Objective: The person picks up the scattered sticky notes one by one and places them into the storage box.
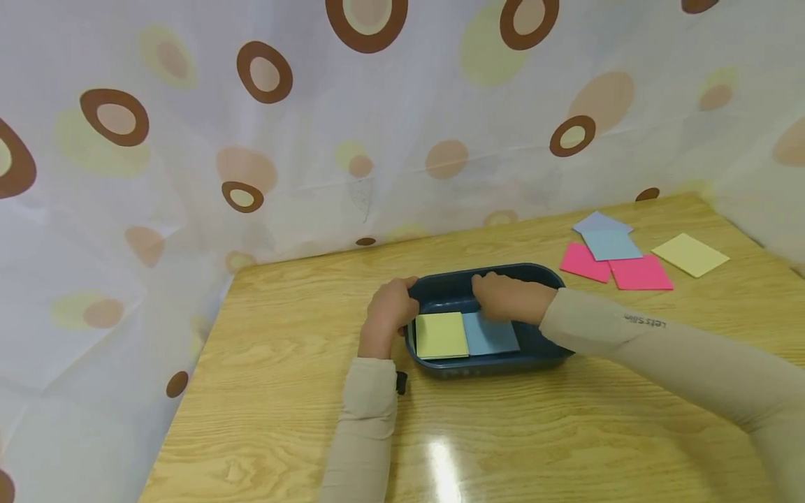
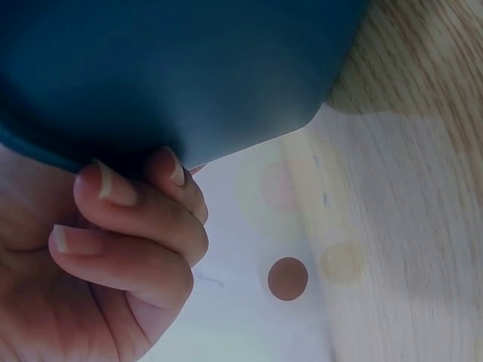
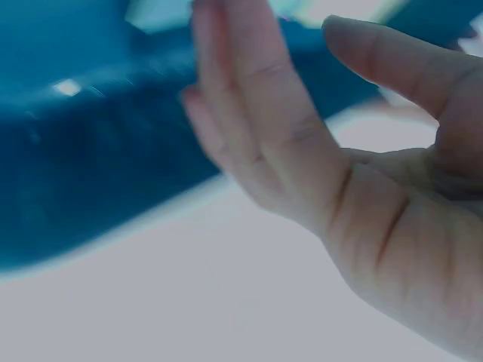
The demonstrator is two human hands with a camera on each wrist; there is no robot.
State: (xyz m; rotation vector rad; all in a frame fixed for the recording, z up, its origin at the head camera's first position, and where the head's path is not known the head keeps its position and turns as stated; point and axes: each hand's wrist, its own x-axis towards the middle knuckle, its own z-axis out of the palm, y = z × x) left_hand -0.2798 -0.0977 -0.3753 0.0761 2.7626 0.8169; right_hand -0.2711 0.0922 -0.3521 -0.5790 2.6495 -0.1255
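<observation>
Dark blue bin on wooden table, yellow notes lying flat at its left end, blue notes just beside them on the right. Left hand at bin's left end, fingers curled, clamped on the rim. Right hand over bin interior, above blue notes; fingers straight and together, thumb spread apart; can't tell if fingertips touch anything. Right of bin, on table: two pink notes, light blue note overlapping lavender note, pale yellow note off to the right. Patterned sheet behind table.
</observation>
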